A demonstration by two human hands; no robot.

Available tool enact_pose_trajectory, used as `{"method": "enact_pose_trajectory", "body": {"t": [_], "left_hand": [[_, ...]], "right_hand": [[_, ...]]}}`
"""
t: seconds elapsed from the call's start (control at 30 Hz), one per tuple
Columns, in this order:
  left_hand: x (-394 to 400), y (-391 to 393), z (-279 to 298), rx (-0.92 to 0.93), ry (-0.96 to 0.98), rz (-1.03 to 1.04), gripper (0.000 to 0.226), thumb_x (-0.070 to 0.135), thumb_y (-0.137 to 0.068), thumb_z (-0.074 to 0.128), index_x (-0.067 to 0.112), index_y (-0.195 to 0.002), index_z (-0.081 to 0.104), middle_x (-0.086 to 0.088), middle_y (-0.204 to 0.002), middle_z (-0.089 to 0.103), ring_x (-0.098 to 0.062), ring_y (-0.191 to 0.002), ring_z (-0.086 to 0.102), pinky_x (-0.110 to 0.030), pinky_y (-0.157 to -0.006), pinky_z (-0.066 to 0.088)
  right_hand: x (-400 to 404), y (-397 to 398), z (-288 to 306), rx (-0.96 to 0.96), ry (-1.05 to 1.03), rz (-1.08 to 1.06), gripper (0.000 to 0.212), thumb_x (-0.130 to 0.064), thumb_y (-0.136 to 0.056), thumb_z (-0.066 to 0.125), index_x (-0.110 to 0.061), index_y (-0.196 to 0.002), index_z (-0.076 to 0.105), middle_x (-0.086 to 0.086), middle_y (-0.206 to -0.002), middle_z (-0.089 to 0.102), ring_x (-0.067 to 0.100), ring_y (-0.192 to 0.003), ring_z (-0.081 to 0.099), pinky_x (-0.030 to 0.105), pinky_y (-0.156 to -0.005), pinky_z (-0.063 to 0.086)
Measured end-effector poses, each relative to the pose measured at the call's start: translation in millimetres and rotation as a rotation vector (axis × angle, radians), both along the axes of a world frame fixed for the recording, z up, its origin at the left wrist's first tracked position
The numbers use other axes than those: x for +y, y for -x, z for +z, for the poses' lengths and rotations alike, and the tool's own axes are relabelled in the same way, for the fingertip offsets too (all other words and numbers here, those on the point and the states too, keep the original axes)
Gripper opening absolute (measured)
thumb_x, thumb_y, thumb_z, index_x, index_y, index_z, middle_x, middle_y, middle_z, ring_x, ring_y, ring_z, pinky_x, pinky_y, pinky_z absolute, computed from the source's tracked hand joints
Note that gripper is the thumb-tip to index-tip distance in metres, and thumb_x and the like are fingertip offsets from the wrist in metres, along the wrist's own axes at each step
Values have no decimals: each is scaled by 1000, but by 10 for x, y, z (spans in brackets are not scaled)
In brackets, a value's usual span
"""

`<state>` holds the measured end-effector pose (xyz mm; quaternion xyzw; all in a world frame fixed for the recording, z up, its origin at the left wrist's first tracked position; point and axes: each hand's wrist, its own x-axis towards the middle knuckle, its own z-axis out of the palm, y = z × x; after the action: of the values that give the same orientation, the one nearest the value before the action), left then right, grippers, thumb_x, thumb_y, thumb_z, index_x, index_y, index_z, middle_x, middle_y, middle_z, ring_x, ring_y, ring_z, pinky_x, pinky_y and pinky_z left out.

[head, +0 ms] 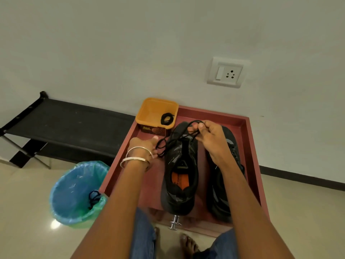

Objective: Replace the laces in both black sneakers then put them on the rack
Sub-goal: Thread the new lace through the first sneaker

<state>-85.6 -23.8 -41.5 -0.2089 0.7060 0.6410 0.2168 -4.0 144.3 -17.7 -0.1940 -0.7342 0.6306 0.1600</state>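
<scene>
- Partly, the right sneaker [226,171] is lying hidden under the right forearm, so only its dark, matte upper and rounded toe are showing at centre right.
- The left sneaker [180,176] is sitting beside it in the red tray [248,139], its tongue raised and an orange insole showing inside.
- The right hand [209,139] is pinching a thin black lace [173,142] between thumb and fingers above the toe of the left sneaker.
- The left hand [144,146], with two metal bangles at the wrist, is gripping the lace's looped end; its fingertips are turning away, hard to make out.
- A coiled lace [166,119] is resting in the square orange tub [149,109] at the tray's upper left corner.
- The black fabric rack [69,126] is standing at middle left, cut off by the frame edge.
- Another dark cord [94,198] is hanging in the blue-lined bin [74,193] at lower left.
</scene>
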Motion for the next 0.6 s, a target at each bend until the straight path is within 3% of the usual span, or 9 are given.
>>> {"method": "enact_pose_trajectory", "body": {"t": [0.03,0.1,0.17,0.3,0.47,0.6], "left_hand": [[32,-5,-5,124,146,-61,36,36,-74,77,5,-86,62,-13,-78,66,-23,-68,63,-39,-63,58],[131,-119,116,380,366,-177,31,41,-71,78,16,-76,61,-1,-80,68,-19,-73,62,-31,-69,51],[261,-295,222,496,333,-347,25,42,-72,79,22,-70,64,6,-71,66,-12,-67,61,-28,-66,51],[454,-468,112,447,449,-542,42,55,-62,80,21,-72,59,1,-83,66,-18,-79,63,-35,-72,54],[492,-509,54,442,464,-469,36,41,-67,83,25,-60,51,-6,-83,69,-24,-85,65,-40,-78,54],[469,-468,2,398,425,-402,29,35,-66,85,20,-74,62,-2,-84,68,-22,-85,66,-38,-77,55]], "right_hand": [[4,9,2,-3,-16,0,27,-10,-102,40,-10,-85,61,2,-87,70,30,-98,67,51,-94,50],[9,9,4,-14,-27,-13,27,-11,-102,40,-10,-86,62,5,-88,71,28,-96,68,50,-93,51],[1,2,19,-25,-30,-27,26,-12,-102,40,-9,-88,62,7,-89,71,26,-95,68,50,-92,52],[-41,27,78,-37,-82,-32,27,-13,-102,42,-11,-85,63,9,-89,73,26,-91,69,53,-89,52],[-140,89,303,19,-99,-63,30,-12,-102,41,-18,-81,62,6,-87,73,17,-87,71,49,-86,55],[-234,97,710,169,54,-123,26,-9,-102,38,-12,-88,61,9,-86,72,19,-86,72,42,-84,57]]}}
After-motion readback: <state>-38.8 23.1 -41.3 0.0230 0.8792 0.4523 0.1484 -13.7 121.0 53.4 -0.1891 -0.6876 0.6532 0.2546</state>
